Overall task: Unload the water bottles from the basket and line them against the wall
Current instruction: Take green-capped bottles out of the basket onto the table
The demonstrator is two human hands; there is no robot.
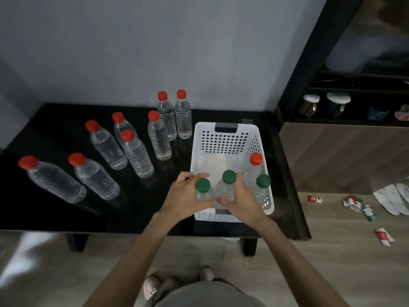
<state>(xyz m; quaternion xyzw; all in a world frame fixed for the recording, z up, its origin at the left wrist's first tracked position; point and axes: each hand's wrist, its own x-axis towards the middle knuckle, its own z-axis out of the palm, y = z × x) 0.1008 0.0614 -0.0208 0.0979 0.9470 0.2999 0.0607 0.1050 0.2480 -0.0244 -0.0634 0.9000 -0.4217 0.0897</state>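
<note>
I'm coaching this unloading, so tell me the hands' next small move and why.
Probably lift both bottles straight up, clear of the basket rim. The left hand grips the left green-capped bottle, the right hand the middle green-capped bottle; both stand inside the basket walls, so moving sideways would likely snag.

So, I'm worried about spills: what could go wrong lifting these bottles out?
The left hand grips the left green-capped bottle, the right hand the middle green-capped bottle; held side by side, they might knock together and slip. The red-capped bottles stand crowded beside the basket, so a carried bottle could topple one.
</note>
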